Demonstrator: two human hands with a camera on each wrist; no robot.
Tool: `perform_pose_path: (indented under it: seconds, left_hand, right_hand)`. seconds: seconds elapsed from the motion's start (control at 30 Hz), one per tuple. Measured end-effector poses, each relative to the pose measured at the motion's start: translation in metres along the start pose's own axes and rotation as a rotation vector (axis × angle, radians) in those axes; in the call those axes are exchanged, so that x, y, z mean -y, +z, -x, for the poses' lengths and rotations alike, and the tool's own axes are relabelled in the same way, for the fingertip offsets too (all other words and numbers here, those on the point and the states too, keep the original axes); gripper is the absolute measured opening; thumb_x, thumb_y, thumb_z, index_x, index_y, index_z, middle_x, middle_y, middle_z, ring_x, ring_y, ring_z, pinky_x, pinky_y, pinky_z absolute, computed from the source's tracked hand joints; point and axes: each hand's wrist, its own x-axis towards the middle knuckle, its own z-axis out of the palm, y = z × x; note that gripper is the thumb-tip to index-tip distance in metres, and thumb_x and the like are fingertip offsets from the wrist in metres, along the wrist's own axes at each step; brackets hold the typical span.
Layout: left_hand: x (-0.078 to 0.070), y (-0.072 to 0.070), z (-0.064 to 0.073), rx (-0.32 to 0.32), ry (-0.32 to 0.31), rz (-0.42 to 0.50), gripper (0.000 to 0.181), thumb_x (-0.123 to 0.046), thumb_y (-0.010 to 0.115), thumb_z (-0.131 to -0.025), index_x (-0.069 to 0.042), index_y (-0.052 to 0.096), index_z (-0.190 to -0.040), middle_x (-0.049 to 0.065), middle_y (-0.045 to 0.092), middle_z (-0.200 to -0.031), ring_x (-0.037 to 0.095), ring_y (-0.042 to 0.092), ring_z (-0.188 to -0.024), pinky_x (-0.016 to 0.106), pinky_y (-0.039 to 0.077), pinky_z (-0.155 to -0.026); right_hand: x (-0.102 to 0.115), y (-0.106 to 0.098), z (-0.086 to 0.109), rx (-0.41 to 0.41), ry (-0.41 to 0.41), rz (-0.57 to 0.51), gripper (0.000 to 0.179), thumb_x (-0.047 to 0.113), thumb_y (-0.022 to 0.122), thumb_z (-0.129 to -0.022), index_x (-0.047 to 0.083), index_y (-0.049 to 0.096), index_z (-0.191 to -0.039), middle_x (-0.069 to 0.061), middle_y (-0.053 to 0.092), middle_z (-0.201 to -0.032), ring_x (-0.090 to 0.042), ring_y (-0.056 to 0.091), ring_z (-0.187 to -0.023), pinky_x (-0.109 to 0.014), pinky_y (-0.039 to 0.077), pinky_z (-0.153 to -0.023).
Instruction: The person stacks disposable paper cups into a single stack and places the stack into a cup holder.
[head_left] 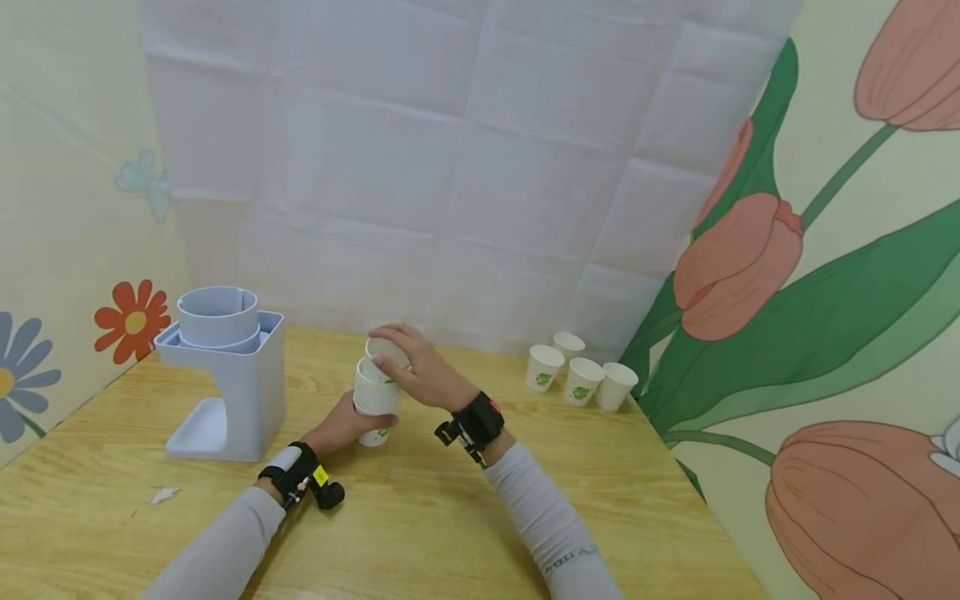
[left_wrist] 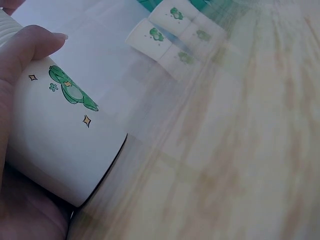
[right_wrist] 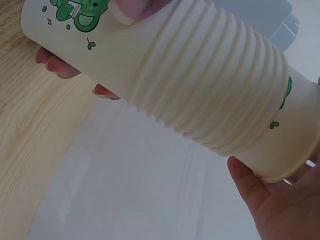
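Note:
My left hand grips a stack of nested white paper cups near its bottom, with fingers and thumb wrapped round the lowest cup. Green cartoon prints show on the cup walls. At the top of the stack, my right hand holds one paper cup by its rim; this cup stands partly raised out of the stack, its lower part inside the cup below. In the right wrist view the stacked rims form a ribbed band between the two hands. The left wrist view shows the stack's base close over the wooden table.
Left of the stack stands a pale blue-grey plastic holder with a round tube on top and a tray below. Several loose paper cups stand at the back right. A white scrap lies at the front left.

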Motion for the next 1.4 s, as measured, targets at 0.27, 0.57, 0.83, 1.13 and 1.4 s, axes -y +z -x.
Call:
perform_pose_path:
  seconds: [0.27, 0.57, 0.83, 1.13, 1.4]
  left_hand:
    - [0.0, 0.0, -0.001, -0.003, 0.016, -0.008, 0.058, -0.019, 0.076, -0.091, 0.002, 0.046, -0.136, 0.021, 0.058, -0.13, 0.034, 0.057, -0.12, 0.051, 0.047, -0.101]
    - [-0.002, 0.0, -0.002, -0.013, 0.041, -0.023, 0.059, -0.018, 0.076, -0.092, 0.002, 0.045, -0.138, 0.022, 0.058, -0.13, 0.034, 0.058, -0.118, 0.049, 0.048, -0.1]
    - [-0.001, -0.001, -0.002, -0.016, 0.033, 0.006, 0.059, -0.017, 0.076, -0.091, 0.002, 0.045, -0.137, 0.022, 0.057, -0.129, 0.033, 0.058, -0.116, 0.047, 0.048, -0.098]
    - [-0.003, -0.001, -0.001, -0.016, -0.008, 0.019, 0.067, -0.019, 0.077, -0.089, 0.001, 0.041, -0.142, 0.023, 0.054, -0.136, 0.037, 0.054, -0.125, 0.057, 0.044, -0.106]
    - [-0.001, 0.0, -0.001, -0.004, -0.049, 0.027, 0.073, -0.023, 0.078, -0.089, -0.001, 0.039, -0.147, 0.022, 0.054, -0.139, 0.037, 0.053, -0.128, 0.058, 0.042, -0.109]
  right_hand:
    - [0.001, 0.009, -0.002, 0.056, 0.035, 0.025, 0.047, 0.025, 0.053, -0.107, 0.007, 0.045, -0.15, -0.013, 0.049, -0.149, -0.026, 0.045, -0.139, -0.041, 0.044, -0.11]
    - [0.001, 0.012, -0.002, 0.106, 0.066, 0.011, 0.045, 0.024, 0.052, -0.107, 0.006, 0.047, -0.148, -0.014, 0.049, -0.149, -0.029, 0.047, -0.133, -0.046, 0.049, -0.102]
    - [-0.007, 0.014, -0.003, 0.114, 0.074, -0.04, 0.047, 0.026, 0.055, -0.106, 0.007, 0.046, -0.149, -0.013, 0.05, -0.147, -0.025, 0.053, -0.124, -0.033, 0.051, -0.093]
    - [-0.028, 0.021, -0.004, -0.018, 0.066, -0.201, 0.083, 0.071, 0.024, -0.101, 0.004, 0.049, -0.145, -0.016, 0.06, -0.136, -0.029, 0.057, -0.127, -0.039, 0.047, -0.106]
    - [-0.066, 0.002, 0.005, -0.101, 0.167, -0.125, 0.049, 0.037, 0.038, -0.111, -0.001, 0.056, -0.138, -0.02, 0.065, -0.128, -0.031, 0.063, -0.115, -0.042, 0.051, -0.097]
